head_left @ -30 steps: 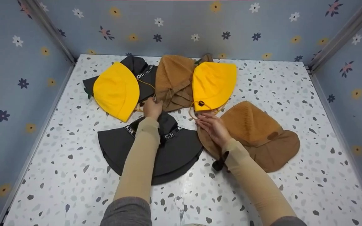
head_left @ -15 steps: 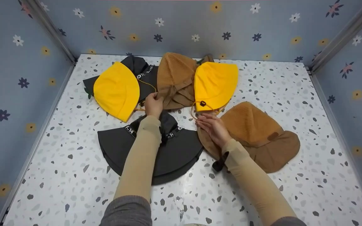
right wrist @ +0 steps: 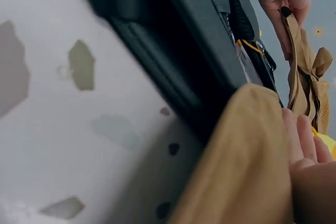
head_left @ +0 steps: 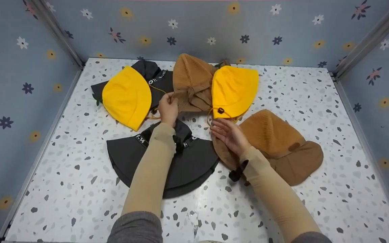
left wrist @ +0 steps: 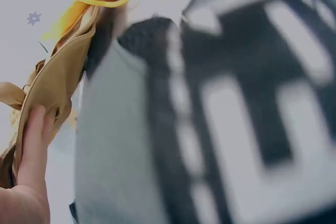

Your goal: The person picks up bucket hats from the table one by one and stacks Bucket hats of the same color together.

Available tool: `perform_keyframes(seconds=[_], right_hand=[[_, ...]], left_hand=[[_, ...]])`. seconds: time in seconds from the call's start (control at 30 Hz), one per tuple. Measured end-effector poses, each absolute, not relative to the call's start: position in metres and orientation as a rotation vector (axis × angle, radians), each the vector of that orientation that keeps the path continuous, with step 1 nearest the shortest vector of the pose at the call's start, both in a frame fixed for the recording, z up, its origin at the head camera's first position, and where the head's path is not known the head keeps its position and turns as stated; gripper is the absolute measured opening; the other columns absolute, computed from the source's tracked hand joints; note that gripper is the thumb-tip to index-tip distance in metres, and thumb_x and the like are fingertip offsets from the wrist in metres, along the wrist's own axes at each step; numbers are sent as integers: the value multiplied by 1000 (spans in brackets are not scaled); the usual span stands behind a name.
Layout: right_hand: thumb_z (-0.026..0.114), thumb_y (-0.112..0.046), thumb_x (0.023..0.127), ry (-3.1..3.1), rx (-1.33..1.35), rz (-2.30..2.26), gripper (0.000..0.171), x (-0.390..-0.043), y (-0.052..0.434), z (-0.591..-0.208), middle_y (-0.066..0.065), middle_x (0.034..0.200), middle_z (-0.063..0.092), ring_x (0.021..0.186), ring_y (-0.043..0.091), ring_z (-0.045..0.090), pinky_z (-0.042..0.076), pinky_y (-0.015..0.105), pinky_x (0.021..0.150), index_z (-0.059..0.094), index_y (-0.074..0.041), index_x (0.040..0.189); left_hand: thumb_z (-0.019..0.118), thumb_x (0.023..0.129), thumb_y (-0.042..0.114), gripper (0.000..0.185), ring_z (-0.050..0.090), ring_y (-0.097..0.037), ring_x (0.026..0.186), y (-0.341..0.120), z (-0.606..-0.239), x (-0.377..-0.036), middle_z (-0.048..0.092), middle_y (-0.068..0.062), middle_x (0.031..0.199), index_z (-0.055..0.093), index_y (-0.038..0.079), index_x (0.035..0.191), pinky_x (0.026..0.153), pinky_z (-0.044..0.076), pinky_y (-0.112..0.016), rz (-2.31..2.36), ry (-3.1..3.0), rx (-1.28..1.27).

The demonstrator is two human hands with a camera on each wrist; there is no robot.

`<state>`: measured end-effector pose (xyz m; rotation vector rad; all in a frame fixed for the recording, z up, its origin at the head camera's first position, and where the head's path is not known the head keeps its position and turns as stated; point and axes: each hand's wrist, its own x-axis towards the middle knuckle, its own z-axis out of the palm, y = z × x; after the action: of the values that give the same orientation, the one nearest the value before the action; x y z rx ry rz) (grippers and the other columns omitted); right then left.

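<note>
Several folded hats lie on a speckled table (head_left: pixel 79 189). My left hand (head_left: pixel 168 107) pinches the lower edge of the rear tan knit hat (head_left: pixel 191 81) and lifts it; the left wrist view shows my fingers (left wrist: pixel 32 140) on the tan fabric (left wrist: pixel 58 82). My right hand (head_left: pixel 229 135) rests flat with straight fingers on the near tan hat (head_left: pixel 279 145). A black brimmed hat (head_left: pixel 184 165) lies under my left forearm. Two yellow hats (head_left: pixel 127 96) (head_left: pixel 235 89) flank the rear tan hat, and another black hat (head_left: pixel 150 76) lies behind.
Blue flowered walls (head_left: pixel 19 84) enclose the table on three sides. A black cord toggle (head_left: pixel 237 172) lies beside my right forearm. In the right wrist view the black hat's brim (right wrist: pixel 199 45) lies close beside the tan hat (right wrist: pixel 247 156).
My left hand has moved farther back and up, raising the rear tan hat's edge. The right hand has barely shifted on the near tan hat.
</note>
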<state>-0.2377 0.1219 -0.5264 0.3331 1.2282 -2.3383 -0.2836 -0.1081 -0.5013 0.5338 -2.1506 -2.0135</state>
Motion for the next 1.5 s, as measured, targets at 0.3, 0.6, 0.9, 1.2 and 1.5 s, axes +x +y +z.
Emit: perform_keyframes(seconds=[0.3,0.6,0.9,1.2,1.5], right_hand=[[44,-28,107,1100,385,-2337,54,-246,108,-515,20,156,39,143,35,40,35,42,117,33,-1,152],[40,-26,108,1080,349,-2341,57,-253,96,-512,22,159,30,146,36,33,32,42,119,23,2,154],[48,-26,105,1068,457,-2314,66,-269,86,-502,17,164,19,149,32,28,31,38,119,16,-7,159],[51,-21,103,855,487,-2461,54,-277,84,-498,14,154,42,143,26,41,31,37,120,33,-10,153],[50,-5,103,833,484,-2535,27,-274,79,-491,9,108,67,82,16,65,49,22,59,51,-14,128]], left_hand=[[53,102,5,33,53,-24,130,-98,-498,-274,56,-14,141,57,2,135,104,48,-32,-2190,-1919,587],[53,102,7,36,53,-24,128,-92,-496,-257,53,-14,143,55,4,138,81,45,-24,-2290,-1768,667],[50,101,1,34,56,-28,124,-73,-483,-241,55,-19,137,55,0,135,98,51,-36,-2461,-1477,649],[50,102,1,31,64,-21,97,-67,-477,-225,62,-12,110,57,1,132,71,55,-27,-2535,-1359,602],[45,102,-1,39,53,-31,128,-68,-486,-211,51,-21,140,46,-4,141,104,48,-40,-2554,-1296,553]])
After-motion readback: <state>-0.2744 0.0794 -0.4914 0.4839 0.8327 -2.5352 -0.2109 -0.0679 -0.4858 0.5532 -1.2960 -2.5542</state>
